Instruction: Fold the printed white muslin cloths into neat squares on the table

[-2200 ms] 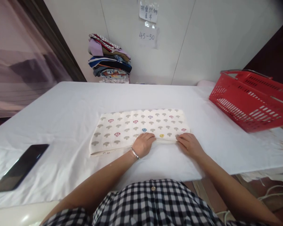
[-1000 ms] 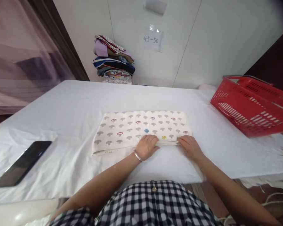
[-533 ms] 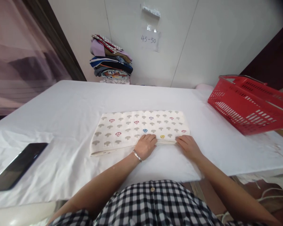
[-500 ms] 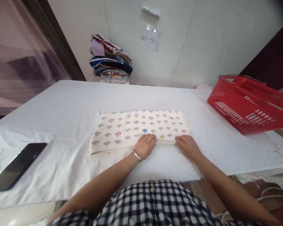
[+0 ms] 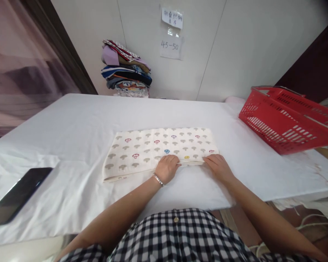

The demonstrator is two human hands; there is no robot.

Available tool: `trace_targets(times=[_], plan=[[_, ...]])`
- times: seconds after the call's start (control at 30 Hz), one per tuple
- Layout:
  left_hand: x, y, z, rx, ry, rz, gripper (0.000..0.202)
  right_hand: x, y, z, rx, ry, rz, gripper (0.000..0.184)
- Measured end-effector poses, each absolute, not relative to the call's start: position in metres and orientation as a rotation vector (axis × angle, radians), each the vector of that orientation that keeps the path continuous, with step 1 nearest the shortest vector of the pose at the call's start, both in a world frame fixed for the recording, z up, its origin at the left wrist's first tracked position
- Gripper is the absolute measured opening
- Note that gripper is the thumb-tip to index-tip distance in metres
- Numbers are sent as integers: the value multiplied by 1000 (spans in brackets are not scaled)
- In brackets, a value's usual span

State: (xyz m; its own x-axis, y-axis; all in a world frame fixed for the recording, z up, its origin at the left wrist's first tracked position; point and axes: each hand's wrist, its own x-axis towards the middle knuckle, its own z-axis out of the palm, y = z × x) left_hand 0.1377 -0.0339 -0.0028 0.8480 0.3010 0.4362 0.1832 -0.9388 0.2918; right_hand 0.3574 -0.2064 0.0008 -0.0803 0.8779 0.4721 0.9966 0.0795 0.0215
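A cream cloth with a mushroom print [image 5: 158, 147] lies folded into a long rectangle in the middle of the white table [image 5: 79, 123]. My left hand [image 5: 166, 168], with a bracelet at the wrist, rests on the cloth's near edge, fingers curled over it. My right hand [image 5: 218, 166] holds the same edge near the right corner, fingers closed on the layers. Both hands lie about a hand's width apart.
A red plastic basket [image 5: 287, 118] lies tilted at the table's right end. A dark phone [image 5: 18, 194] rests near the left front edge. A stack of folded clothes [image 5: 125, 74] stands against the back wall under paper labels [image 5: 171, 34].
Both hands stay on the cloth's near edge; only the camera view shifts slightly. The cloth has not moved.
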Motion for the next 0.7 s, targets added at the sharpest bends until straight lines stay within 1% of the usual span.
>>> trace_targets(times=[0.1, 0.17, 0.5, 0.6, 0.7], plan=[[138, -33, -4, 2792, 390, 717, 13, 357, -206, 3, -1875, -2064, -439, 27], [139, -32, -5, 2796, 402, 723, 13, 355, -207, 3, -1879, -2077, -423, 31], [138, -32, -5, 2804, 421, 711, 14, 363, -203, 0, -1832, -1988, -522, 33], [137, -34, -2, 2823, 385, 705, 13, 365, -200, 3, -1843, -1966, -554, 31], [138, -36, -1, 2867, 370, 707, 28, 365, -199, 4, -1863, -1967, -556, 29]])
